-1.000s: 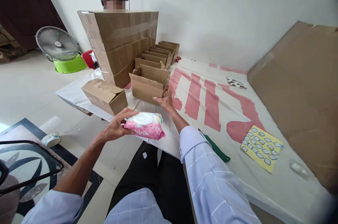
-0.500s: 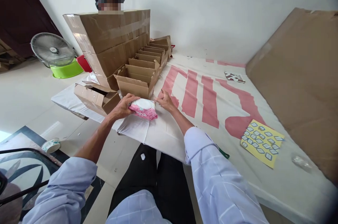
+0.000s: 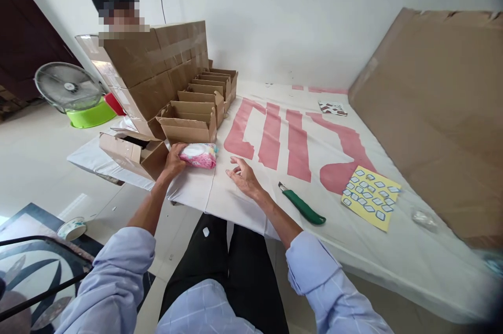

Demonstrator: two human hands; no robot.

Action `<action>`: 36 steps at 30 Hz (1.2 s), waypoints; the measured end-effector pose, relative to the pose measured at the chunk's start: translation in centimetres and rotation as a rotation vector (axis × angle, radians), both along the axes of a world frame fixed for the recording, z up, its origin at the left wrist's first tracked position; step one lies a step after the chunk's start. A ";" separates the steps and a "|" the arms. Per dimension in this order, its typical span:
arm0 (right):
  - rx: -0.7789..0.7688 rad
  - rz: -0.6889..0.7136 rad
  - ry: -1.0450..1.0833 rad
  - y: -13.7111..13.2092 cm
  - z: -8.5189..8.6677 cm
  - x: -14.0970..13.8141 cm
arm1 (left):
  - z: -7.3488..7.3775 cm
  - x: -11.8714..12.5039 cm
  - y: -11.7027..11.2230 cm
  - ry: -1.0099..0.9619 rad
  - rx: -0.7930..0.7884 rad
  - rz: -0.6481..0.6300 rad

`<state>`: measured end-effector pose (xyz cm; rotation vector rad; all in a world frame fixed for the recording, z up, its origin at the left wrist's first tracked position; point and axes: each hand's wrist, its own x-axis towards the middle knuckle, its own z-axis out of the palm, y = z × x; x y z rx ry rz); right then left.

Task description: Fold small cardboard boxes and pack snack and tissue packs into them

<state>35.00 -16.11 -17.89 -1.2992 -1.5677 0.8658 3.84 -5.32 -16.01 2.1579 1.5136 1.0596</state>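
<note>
A pink and white pack of wet wipes [image 3: 199,155] lies near the table's front edge, its pale top facing up. My left hand [image 3: 174,161] grips the pack by its left end, thumb and fingers closed around it. To the right of the pack, my right hand [image 3: 244,178] hovers over the white cloth, fingers apart and holding nothing. A green utility knife [image 3: 302,207] lies to the right of that hand. Just behind the pack stands an open cardboard box [image 3: 187,129], the first in a row. Another opened carton [image 3: 135,154] sits left of my left hand.
Stacked sealed cartons [image 3: 141,61] form a wall at the left, with a person [image 3: 113,3] behind. A yellow sticker sheet [image 3: 371,197] and a small clear plastic item [image 3: 424,219] lie at the right. A large cardboard sheet [image 3: 432,114] borders the table's right side.
My right hand has drawn away from the pack and nearer to me. The utility knife, earlier mostly hidden by my right arm, now shows fully. The view has shifted, moving the scene leftward.
</note>
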 end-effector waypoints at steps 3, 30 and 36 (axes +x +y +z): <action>-0.029 0.047 -0.021 -0.3 -0.5 -0.3 | -1.0 0.5 -0.6 0.014 0.018 0.063; 0.253 -0.022 -0.223 -3.8 -4.4 -0.4 | -1.8 5.5 -4.3 0.068 -0.186 0.434; 0.316 -0.067 -0.179 -4.7 -4.8 0.4 | -0.5 6.5 0.7 0.130 -0.229 0.444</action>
